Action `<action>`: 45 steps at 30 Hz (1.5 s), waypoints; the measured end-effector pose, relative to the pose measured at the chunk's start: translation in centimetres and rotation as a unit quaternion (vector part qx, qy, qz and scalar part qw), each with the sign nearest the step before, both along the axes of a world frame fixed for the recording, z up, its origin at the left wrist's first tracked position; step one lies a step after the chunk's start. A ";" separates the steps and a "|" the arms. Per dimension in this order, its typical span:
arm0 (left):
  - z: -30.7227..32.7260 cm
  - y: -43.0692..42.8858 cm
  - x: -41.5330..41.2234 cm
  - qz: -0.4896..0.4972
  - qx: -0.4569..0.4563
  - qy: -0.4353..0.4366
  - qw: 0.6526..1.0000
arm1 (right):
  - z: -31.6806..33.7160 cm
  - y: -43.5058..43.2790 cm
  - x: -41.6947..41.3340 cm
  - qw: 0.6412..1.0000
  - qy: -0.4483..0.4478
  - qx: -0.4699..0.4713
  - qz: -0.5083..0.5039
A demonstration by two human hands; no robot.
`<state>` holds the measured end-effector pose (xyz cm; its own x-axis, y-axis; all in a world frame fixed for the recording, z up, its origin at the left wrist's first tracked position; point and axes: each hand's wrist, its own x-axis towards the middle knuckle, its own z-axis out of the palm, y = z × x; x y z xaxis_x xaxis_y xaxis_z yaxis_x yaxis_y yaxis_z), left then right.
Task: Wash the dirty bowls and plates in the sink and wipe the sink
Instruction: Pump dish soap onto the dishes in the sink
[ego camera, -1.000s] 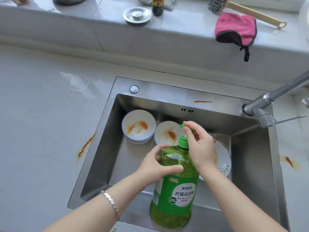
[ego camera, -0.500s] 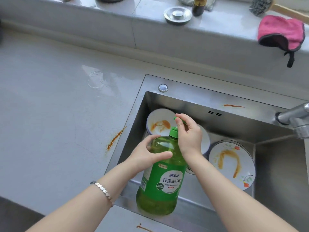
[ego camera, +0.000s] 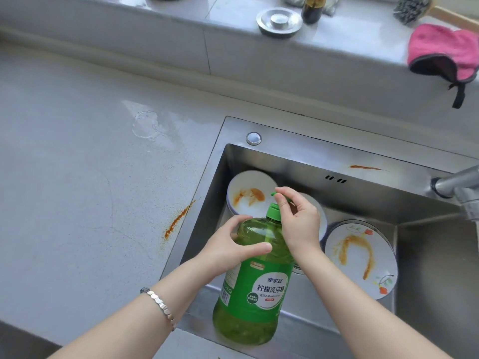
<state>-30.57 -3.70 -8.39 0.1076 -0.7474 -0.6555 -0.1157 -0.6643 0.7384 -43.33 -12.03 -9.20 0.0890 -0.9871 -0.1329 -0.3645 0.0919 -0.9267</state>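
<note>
A big green dish-soap bottle stands over the front rim of the steel sink. My left hand grips its shoulder. My right hand pinches the green pump head on top. Behind the bottle lies a white bowl with orange sauce. A second white bowl is mostly hidden by my right hand. A flowered plate smeared with orange sauce lies at the right of the basin.
The faucet reaches in from the right. On the back ledge are a pink cloth, a brush, a metal sink strainer lid and a dark bottle. Orange stains mark the grey counter and the sink's back rim.
The view has swung left, so the sink sits further right in the frame. Both hands keep their hold on the bottle and pump.
</note>
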 end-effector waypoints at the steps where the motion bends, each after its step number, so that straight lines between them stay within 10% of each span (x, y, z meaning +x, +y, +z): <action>1: 0.0 0.1 0.0 -0.001 0.000 0.000 1.000 | 0.1 0.0 -0.1 1.000 -0.005 0.004 0.001; 19: 4.8 1.3 -4.5 -0.089 -0.082 0.044 0.992 | 10.7 2.3 -7.8 0.993 -0.076 0.033 0.081; 31: 8.1 1.8 -12.6 0.005 -0.090 -0.037 0.995 | 6.8 9.7 -12.6 0.994 -0.096 0.021 0.049; 37: 5.2 2.2 -14.1 0.033 -0.019 -0.085 0.996 | 3.4 9.1 -18.7 0.975 0.039 0.178 0.131; 41: 3.3 2.3 -14.5 0.019 -0.012 -0.122 0.992 | -2.8 7.3 -25.2 0.896 0.250 0.364 0.054; 45: 2.4 2.6 -14.4 0.008 -0.025 -0.168 0.986 | -8.2 5.6 -27.6 0.865 0.214 0.444 -0.093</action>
<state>-44.97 -1.10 -6.02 0.3240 -0.7749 -0.5428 -0.3484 -0.6311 0.6931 -70.97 -6.46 -17.36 -0.3055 -0.4716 -0.8272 -0.5583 0.7924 -0.2456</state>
